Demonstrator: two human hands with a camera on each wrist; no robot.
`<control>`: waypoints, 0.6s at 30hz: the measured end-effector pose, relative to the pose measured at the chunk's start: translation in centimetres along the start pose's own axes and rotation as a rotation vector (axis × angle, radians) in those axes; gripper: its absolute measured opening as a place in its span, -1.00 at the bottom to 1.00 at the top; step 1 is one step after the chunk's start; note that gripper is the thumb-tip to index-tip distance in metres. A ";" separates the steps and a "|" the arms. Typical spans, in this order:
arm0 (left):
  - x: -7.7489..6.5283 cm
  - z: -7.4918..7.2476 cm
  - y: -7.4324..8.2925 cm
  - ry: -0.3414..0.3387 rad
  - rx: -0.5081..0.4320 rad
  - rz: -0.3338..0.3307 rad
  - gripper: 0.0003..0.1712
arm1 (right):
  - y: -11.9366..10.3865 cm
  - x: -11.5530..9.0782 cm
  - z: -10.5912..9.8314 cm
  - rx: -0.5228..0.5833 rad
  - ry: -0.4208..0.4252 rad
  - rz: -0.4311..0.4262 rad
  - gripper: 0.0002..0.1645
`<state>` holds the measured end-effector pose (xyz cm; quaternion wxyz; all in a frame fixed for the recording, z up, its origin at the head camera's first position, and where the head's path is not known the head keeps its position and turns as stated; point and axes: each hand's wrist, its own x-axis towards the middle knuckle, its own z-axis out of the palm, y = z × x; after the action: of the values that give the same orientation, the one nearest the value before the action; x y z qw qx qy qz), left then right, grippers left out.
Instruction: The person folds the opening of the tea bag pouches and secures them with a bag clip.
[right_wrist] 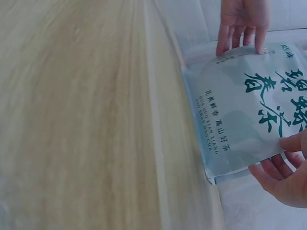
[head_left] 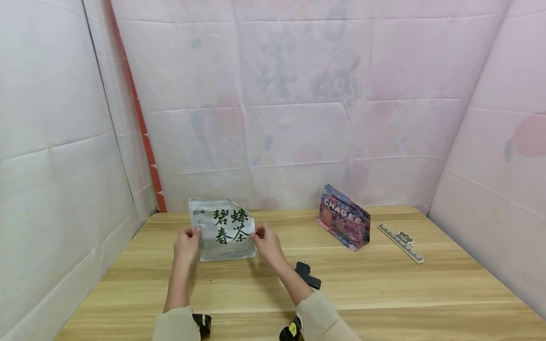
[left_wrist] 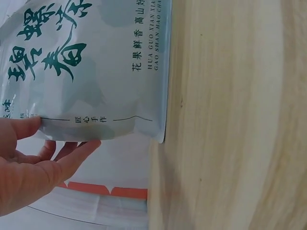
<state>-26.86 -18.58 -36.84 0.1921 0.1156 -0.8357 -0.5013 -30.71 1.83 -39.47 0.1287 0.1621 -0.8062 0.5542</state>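
Sleeves (head_left: 321,316) lie nearest us; beyond them we find the silver bag (head_left: 226,248) upright between the left hand (head_left: 186,245) and right hand (head_left: 268,244), its face roughly square, neither hand nearer. We note both pinching its side edges, thumbs in front, fingers behind, barely parted.

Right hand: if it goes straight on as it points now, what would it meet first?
The silver Biluochun tea pouch, whose edge the right hand pinches; depth beyond it is unclear.
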 end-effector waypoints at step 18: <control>0.1 -1.0 0.1 -0.195 0.063 0.001 -0.56 | -0.4 -0.6 -1.6 0.039 -0.056 0.058 -0.89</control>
<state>-26.51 -19.34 -36.29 0.1064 0.0720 -0.8659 -0.4834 -29.96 3.27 -38.79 0.0865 0.1566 -0.8029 0.5686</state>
